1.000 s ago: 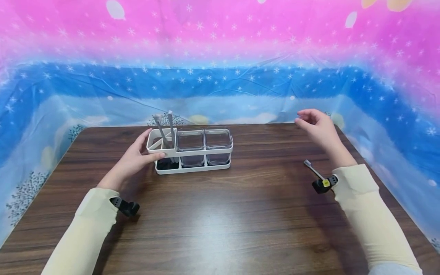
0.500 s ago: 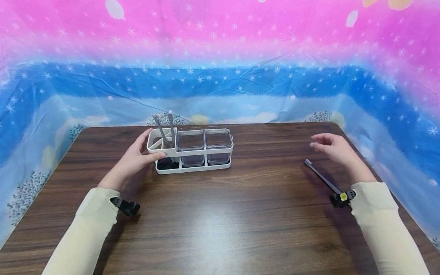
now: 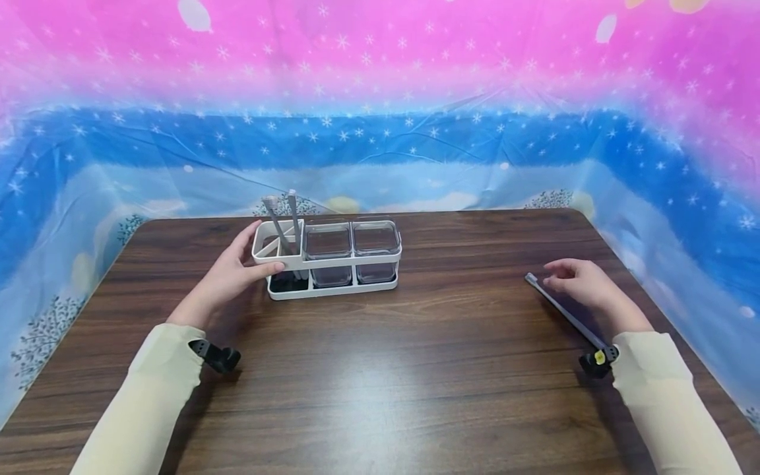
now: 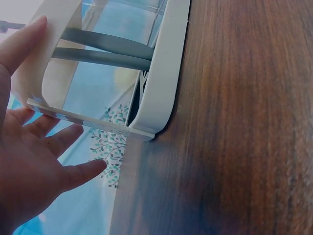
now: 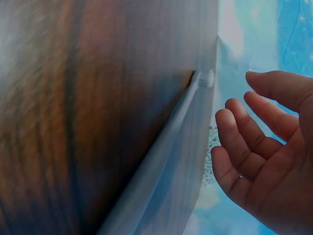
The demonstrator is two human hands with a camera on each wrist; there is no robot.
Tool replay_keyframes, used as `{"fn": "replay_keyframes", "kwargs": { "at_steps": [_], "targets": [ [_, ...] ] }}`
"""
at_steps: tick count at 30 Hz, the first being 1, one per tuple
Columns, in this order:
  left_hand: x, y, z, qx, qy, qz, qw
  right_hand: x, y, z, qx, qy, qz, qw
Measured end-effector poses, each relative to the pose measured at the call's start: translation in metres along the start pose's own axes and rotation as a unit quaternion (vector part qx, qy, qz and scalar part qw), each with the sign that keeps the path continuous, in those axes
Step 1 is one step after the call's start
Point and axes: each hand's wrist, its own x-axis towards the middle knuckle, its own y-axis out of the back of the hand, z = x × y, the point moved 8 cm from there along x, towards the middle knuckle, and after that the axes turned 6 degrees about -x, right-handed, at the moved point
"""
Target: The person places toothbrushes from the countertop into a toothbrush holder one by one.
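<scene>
step: pick up grey plastic toothbrush (image 3: 564,311) | right hand (image 3: 584,285) spread above it – I pinch the handle low | left hand (image 3: 234,272) steadies white plastic rack (image 3: 326,260), thumb and fingers round its end

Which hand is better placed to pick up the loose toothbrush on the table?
Right. The right hand hovers open beside the toothbrush, while the left hand holds the white rack across the table.

White rack (image 3: 332,264), 2 grey toothbrushes (image 3: 284,227), perhaps grey-blue toothbrush (image 3: 561,310), dark wood-grain table (image 3: 380,369), pink-and-blue star-patterned backdrop (image 3: 380,99).
</scene>
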Motion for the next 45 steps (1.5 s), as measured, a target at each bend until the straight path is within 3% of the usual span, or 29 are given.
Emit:
{"fn": "replay_keyframes", "kwargs": {
  "at_steps": [7,16,30,36,45],
  "targets": [
    [0.000,0.000,0.001,0.003,-0.004,-0.001,1.0000,0.002,-0.003,0.009,-0.065,0.013,-0.006,0.9978],
    [0.000,-0.001,-0.001,-0.005,0.003,-0.001,1.0000,0.005,-0.014,0.022,-0.074,0.002,-0.036,0.9966],
    [0.000,-0.002,-0.003,-0.015,0.009,-0.001,0.9998,0.006,-0.020,0.020,-0.075,0.021,-0.038,0.9962],
    [0.001,0.000,-0.005,0.001,0.004,0.000,1.0000,0.007,-0.021,0.018,-0.078,0.026,-0.035,0.9960],
    [0.002,-0.001,-0.005,-0.001,0.004,-0.001,1.0000,0.010,-0.013,0.009,-0.072,0.027,-0.023,0.9967]
  ]
}}
